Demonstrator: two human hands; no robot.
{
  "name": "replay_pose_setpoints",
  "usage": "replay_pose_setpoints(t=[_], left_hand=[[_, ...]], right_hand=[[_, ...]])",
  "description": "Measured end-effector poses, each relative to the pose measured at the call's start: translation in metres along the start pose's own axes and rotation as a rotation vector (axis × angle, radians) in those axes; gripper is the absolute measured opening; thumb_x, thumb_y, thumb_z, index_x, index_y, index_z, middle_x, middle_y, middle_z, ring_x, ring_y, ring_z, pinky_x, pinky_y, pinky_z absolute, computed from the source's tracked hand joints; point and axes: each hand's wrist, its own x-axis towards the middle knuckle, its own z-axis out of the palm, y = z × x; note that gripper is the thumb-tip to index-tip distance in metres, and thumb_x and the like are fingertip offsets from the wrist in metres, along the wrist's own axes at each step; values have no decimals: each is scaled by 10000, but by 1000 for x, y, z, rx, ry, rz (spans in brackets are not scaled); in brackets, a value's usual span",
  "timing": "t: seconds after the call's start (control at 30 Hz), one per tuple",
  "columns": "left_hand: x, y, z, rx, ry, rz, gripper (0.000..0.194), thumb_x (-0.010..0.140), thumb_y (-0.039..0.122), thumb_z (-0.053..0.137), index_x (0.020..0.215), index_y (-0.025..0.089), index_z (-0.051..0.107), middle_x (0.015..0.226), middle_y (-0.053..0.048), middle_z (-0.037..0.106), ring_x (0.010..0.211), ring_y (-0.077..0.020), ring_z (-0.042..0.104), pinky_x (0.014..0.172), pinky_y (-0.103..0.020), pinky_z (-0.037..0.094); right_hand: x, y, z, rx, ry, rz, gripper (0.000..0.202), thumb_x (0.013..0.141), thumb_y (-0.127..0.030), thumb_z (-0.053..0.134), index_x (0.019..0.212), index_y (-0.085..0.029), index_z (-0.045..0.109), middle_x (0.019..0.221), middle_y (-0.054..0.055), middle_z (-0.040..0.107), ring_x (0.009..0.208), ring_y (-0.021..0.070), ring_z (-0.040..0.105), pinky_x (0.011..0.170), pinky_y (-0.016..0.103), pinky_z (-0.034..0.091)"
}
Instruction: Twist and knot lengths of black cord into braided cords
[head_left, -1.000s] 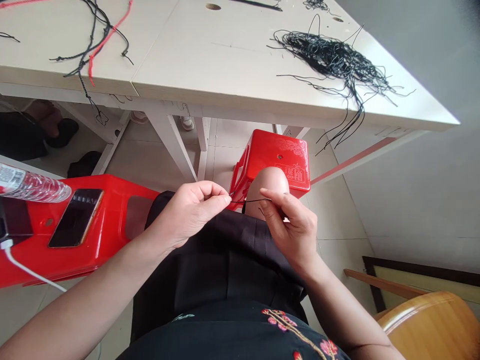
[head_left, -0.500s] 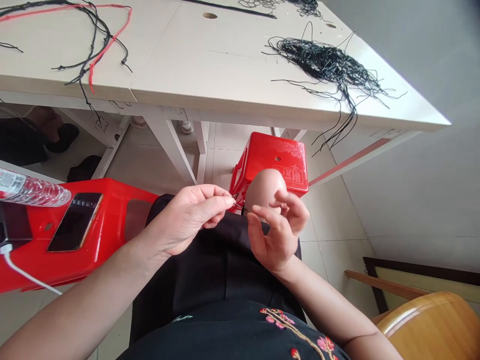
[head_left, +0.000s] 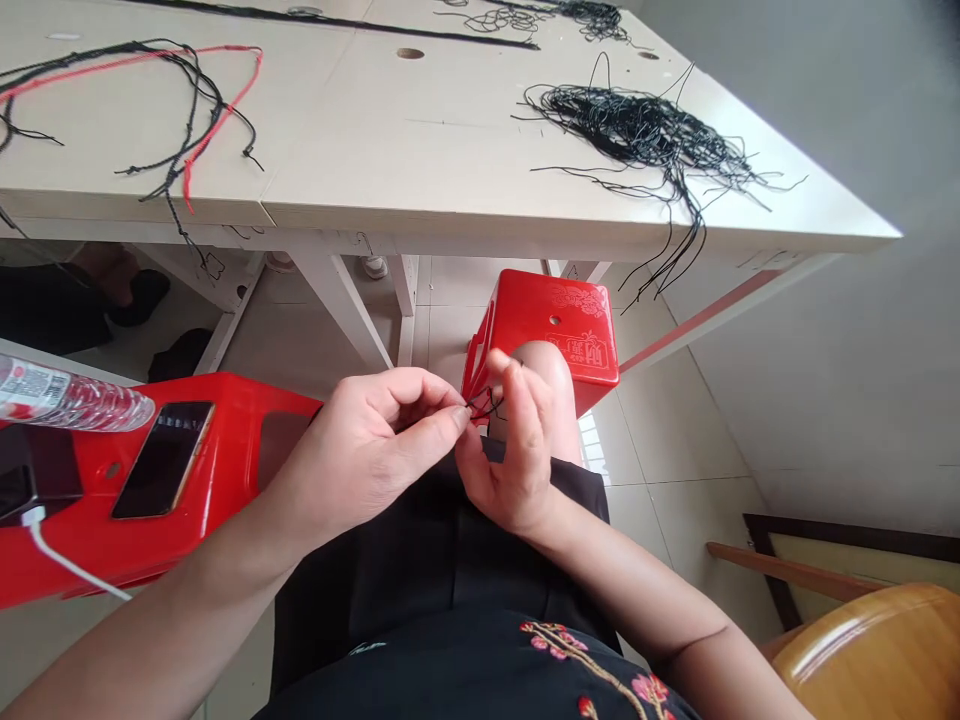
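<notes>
My left hand (head_left: 382, 430) pinches a thin black cord (head_left: 486, 402) between thumb and forefinger, above my lap. Close against that pinch is my right hand (head_left: 514, 440), its thumb near the left fingertips and its other fingers curled upward. A small loop of the cord runs between the two hands and around the right fingers. Exactly how the right fingers grip it is partly hidden. Behind the hands are my bare knee and a red plastic stool (head_left: 555, 310).
On the white table (head_left: 390, 170) lie a tangled heap of black cords (head_left: 637, 125) and braided black and red cords (head_left: 217, 120). A red stool (head_left: 232, 420) at left bears a phone (head_left: 163, 460), a plastic bottle (head_left: 75, 395) and a dark box (head_left: 37, 475). A wooden chair (head_left: 877, 650) stands at lower right.
My right hand has moved left and in against my left hand, its fingers turned upward. The cord now forms a visible loop between them. My left hand keeps its pinch.
</notes>
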Motion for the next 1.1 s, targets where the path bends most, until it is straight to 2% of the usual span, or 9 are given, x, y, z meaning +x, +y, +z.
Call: replay_pose_setpoints(t=[0.1,0.2,0.27,0.4,0.53,0.67,0.8,0.97,1.1], left_hand=[[2,-3,-1,-129,-54,-78,97,735,259,656,675,185,678,609,18,617,546,-84,506,510,-186,402],[5,-5,-1,-245,-41,-127,89,698,246,669,640,178,670,544,29,554,485,-63,425,457,-186,339],[7,-6,-2,-287,-36,-150,88,684,246,675,632,176,663,528,33,528,474,-57,401,446,-188,318],[9,-4,-1,-284,-28,-154,87,677,244,678,631,172,662,526,32,516,477,-60,393,449,-196,310],[9,-1,0,-274,-39,-149,104,669,244,669,596,172,657,499,33,495,465,-63,380,452,-208,308],[11,-5,-4,-295,-6,-163,89,653,245,674,617,167,653,507,28,515,469,-67,407,449,-207,314],[17,-14,-9,-315,109,-201,97,652,237,678,645,153,632,509,33,514,469,-63,432,431,-186,304],[23,-26,-7,-214,176,-158,134,700,280,676,705,149,647,564,17,566,522,-81,512,462,-181,365],[21,-33,-3,-16,164,-90,189,731,356,670,774,173,688,649,0,647,588,-108,571,549,-205,442]], right_hand=[[9,4,-2,231,-38,25,650,833,-42,503,1382,-296,265,1262,122,556,1181,249,550,963,487,496],[3,7,-1,473,-56,176,544,882,-52,452,1328,-303,265,1133,86,623,1036,173,642,799,364,589],[-2,9,-3,460,-54,233,459,877,-62,477,1243,-294,329,1130,81,623,1046,174,641,786,361,596],[-3,16,-8,383,-166,176,269,832,-38,495,977,-258,443,1391,95,470,1216,229,548,900,443,558],[-1,16,-5,505,-184,117,309,855,-39,469,1012,-284,366,1367,93,495,1142,191,606,852,404,591],[-6,8,-3,559,-122,322,355,895,-117,488,1112,-308,282,1063,48,646,795,121,700,581,253,614],[-11,6,-14,530,-197,520,298,888,-180,549,1079,-283,345,878,-18,656,532,69,630,441,173,538],[-5,10,-29,86,-417,259,91,870,-137,560,933,-196,590,805,36,640,722,132,644,646,255,572],[13,6,-35,30,-641,121,151,889,-146,517,955,-207,638,884,66,660,800,171,643,686,293,572]])
